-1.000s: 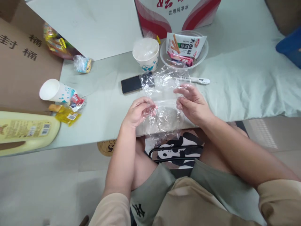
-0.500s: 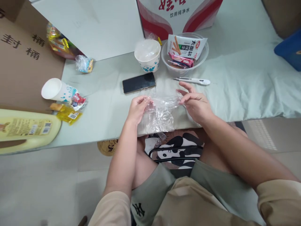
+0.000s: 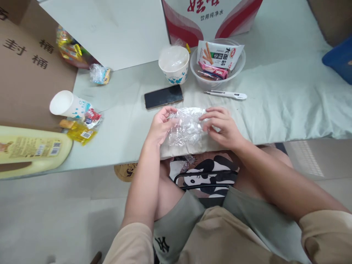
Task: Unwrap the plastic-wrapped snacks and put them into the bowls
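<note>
Below the table's near edge, a panda-printed surface (image 3: 217,180) is seen, with a crumpled scrap of clear plastic (image 3: 189,160) beside the edge; whether it is joined to anything cannot be told. Just above, on the pale green cloth (image 3: 277,110), a crinkled clear plastic sheet (image 3: 188,128) is spread between both hands. Its left side is covered by the curled fingers and thumb of the left hand (image 3: 164,124); its right side is touched by the loosely spread fingers of the right hand (image 3: 220,125). Whether it is firmly pinched by either cannot be told. If the sides were pulled unevenly, such thin film could be torn or stretched; if it were let go, it could be slid off the nearby edge.

Farther off, a dark phone (image 3: 163,96) is laid near the left fingertips, and it could be nudged by a careless reach. A white cutter (image 3: 225,95) is placed beyond the right hand; should its blade be exposed, which cannot be made out, a finger or the film could be nicked. Behind these, a paper cup (image 3: 176,75) and a packet-filled bowl (image 3: 242,63) are set.
</note>
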### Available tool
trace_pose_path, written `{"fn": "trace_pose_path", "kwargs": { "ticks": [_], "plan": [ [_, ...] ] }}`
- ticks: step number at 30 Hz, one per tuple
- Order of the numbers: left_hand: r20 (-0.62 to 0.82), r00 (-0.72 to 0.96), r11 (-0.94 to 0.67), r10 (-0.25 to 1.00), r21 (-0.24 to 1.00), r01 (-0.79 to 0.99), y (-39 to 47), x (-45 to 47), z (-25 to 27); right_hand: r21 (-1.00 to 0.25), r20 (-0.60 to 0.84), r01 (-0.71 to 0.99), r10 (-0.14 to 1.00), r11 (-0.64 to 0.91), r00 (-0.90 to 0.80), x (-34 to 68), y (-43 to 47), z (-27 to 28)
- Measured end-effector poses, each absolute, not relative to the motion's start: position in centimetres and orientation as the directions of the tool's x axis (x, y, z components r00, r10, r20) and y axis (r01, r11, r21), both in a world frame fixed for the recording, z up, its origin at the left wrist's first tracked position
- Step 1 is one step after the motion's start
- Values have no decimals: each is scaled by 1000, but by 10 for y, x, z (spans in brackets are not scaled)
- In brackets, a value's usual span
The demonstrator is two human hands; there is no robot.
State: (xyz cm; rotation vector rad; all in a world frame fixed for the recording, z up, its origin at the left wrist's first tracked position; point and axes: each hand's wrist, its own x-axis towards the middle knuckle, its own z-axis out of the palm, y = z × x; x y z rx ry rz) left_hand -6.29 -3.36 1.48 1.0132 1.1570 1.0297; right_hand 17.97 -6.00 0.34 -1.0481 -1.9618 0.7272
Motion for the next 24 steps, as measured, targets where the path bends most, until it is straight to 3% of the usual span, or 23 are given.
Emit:
{"fn": "trace_pose_path", "kwargs": {
  "ticks": [5, 9, 12, 14, 16, 19, 22, 24],
  "plan": [
    [-177, 111, 189, 978, 975, -113, -32, -67, 16, -699, 381, 448, 820, 558, -427, 179, -66, 1],
    [-160, 79, 172, 984, 969, -178, -32, -72, 16, -760, 366, 371, 823, 534, -434, 176, -71, 3],
    [-169, 77, 181, 983, 966, -186, -36, -72, 18, -902, 341, 233, 931, 363, -128, 176, -66, 2],
    [-188, 107, 204, 976, 964, -168, -39, -69, 21, -977, 209, 26, 978, 210, -25, 175, -61, 2],
    [-200, 135, 220, 970, 963, -153, -41, -65, 22, -992, 40, -121, 989, 23, -140, 172, -58, 4],
    [-193, 126, 212, 973, 965, -157, -39, -62, 23, -985, -122, -78, 936, -156, -330, 169, -57, 9],
    [-181, 72, 190, 981, 968, -161, -34, -64, 19, -985, -153, -45, 957, -168, -245, 168, -57, 12],
    [-170, 38, 173, 985, 971, -163, -32, -67, 13, -972, -185, -124, 974, -200, -128, 169, -56, 10]
  ]
}}
